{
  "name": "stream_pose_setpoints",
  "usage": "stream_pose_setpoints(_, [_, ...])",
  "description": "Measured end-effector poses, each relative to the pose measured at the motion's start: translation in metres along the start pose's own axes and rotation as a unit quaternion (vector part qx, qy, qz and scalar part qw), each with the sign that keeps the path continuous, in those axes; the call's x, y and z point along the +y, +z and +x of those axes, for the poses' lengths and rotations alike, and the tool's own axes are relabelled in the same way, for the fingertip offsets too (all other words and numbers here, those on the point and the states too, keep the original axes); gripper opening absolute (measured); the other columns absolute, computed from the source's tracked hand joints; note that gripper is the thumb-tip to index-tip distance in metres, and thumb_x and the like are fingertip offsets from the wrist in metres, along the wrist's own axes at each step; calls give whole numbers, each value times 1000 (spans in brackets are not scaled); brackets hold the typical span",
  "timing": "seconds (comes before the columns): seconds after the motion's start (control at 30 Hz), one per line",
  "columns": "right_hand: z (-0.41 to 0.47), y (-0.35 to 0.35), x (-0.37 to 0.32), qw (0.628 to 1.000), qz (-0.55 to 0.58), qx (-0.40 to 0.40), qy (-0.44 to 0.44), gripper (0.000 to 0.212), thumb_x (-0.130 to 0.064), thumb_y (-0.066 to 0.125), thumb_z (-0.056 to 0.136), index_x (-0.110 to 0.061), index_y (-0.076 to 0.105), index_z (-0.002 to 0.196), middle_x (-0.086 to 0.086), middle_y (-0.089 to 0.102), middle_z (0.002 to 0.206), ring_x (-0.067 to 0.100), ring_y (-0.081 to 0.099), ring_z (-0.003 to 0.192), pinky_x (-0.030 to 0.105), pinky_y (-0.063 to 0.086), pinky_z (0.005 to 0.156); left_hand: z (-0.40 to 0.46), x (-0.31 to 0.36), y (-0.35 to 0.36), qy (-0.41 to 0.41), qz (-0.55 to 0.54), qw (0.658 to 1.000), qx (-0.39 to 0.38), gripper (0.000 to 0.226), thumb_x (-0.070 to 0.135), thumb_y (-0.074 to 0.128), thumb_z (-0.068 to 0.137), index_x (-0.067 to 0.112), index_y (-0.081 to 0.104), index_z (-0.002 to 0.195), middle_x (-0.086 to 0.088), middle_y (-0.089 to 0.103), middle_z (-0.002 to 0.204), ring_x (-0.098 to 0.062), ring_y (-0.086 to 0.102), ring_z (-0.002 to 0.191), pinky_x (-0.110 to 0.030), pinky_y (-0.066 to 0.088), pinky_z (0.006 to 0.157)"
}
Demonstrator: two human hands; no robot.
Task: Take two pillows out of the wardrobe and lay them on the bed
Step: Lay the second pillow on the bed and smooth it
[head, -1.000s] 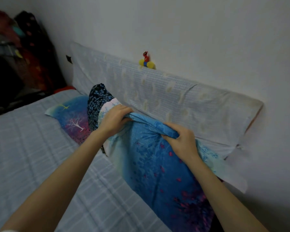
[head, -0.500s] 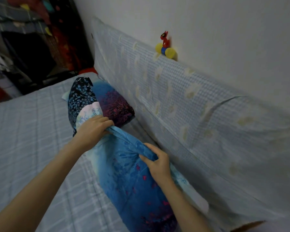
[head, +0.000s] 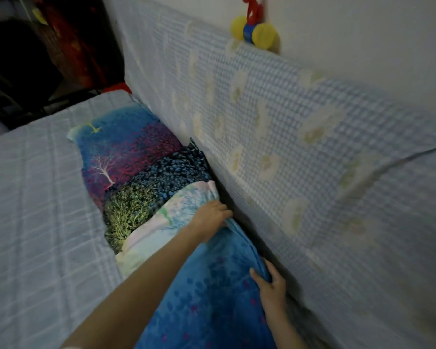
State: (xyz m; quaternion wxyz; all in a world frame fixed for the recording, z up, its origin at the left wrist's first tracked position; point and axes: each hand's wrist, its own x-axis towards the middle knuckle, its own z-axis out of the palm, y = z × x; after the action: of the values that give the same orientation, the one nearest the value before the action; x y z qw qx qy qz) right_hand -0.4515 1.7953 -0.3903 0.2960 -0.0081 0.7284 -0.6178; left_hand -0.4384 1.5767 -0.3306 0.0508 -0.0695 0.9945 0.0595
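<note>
bed (head: 35, 210): pale grey-blue checked cover, running along the wall. headboard (head: 275, 127) draped in a blue gingham cloth with pale flower patches. a small toy (head: 256, 28) with yellow wheels and a red figure sits on the headboard's top edge, against the wall.

two pillows on the bed, both up against the foot of the headboard. far pillow (head: 126, 142): lies flat at the head corner, blue at top running to purple-red, a white tree printed on it. near pillow (head: 212, 285): blue case with small red specks, pale white-green band at its far end. its inner cushion (head: 156, 190), dark with blue speckle and a yellow-green branching print, sticks out of the case's open end and overlaps the near edge of the far pillow.

left hand (head: 210, 217): forearm comes in from lower left, crossing over the near pillow. palm down, fingers curled shut on the fabric of the case at its top edge, right where the white band meets the blue, close to the headboard.

right hand (head: 271, 283): comes in from the bottom edge, wrist straight. thumb on the upper face of the pillow, fingers wrapped over the back edge, pinching a ridge of blue case between pillow and headboard. fingertips partly hidden behind the fold.

beyond the bed's far end, upper left: dark clutter, red cloth (head: 81, 46) hanging; too dim to tell more.
</note>
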Motion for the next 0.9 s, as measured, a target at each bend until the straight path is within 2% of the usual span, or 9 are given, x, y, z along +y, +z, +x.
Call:
stream_pose_setpoints(0.1, [27,-14,22,999,-48,6,16,32,-7,69,79,-3,62,110,16,66,110,29,60,99,43,48,92,29,9,43,-19,-2,1000,-20,32,20,47,91,9,53,121,-12,56,122,-27,46,117,-30,25,99])
stream_pose_setpoints(0.23, [50,-21,40,992,-113,-48,32,37,-10,59,87,-3,54,123,11,57,125,30,52,117,47,38,105,37,17,87,-41,-51,998,-5,40,19,46,92,13,47,131,-9,45,141,-24,33,135,-34,14,114])
stream_pose_setpoints(0.43, [57,-18,41,973,-205,-104,24,26,-8,54,90,-6,56,116,7,60,115,29,54,113,35,41,100,12,11,109,-56,-29,997,-41,54,40,26,98,21,11,147,-10,7,157,-25,4,145,-35,-4,116])
stream_pose_setpoints(0.57, [47,-15,36,933,-350,-75,-38,56,-22,50,93,-8,25,142,9,33,147,26,32,135,38,27,112,-5,18,105,-79,-29,995,-52,57,43,25,98,22,8,148,-7,0,158,-23,-3,145,-35,-7,117])
stream_pose_setpoints(0.67, [33,-14,29,905,-411,-59,-90,64,-27,45,94,-11,11,146,10,20,153,26,26,138,35,30,109,-39,18,94,-124,-127,984,32,56,33,39,95,15,22,145,-11,14,156,-27,9,145,-39,5,119])
stream_pose_setpoints(0.73, [24,-22,32,892,-438,-54,-97,66,-32,45,94,-12,10,146,9,16,155,25,21,140,32,26,110,-77,22,95,-204,-220,946,119,53,20,49,90,7,35,140,-16,28,150,-31,23,140,-45,20,116])
stream_pose_setpoints(0.77, [20,-27,34,891,-442,-58,-90,67,-35,45,93,-13,10,146,9,14,155,25,18,141,33,22,112,-101,24,100,-281,-262,909,160,52,16,49,88,4,38,137,-18,33,147,-32,29,137,-46,24,114])
stream_pose_setpoints(0.83, [13,-39,39,907,-414,-72,-42,70,-44,45,90,-17,12,146,7,16,155,25,18,141,38,18,116,-150,32,118,-455,-306,807,220,50,18,48,87,-1,41,133,-22,39,142,-36,35,133,-46,26,112])
stream_pose_setpoints(0.9, [9,-49,43,919,-385,-91,-12,77,-53,46,84,-21,15,146,3,20,154,24,21,140,42,18,116,-191,44,141,-603,-307,699,231,53,18,56,87,-8,41,130,-33,43,135,-46,40,126,-52,30,108])
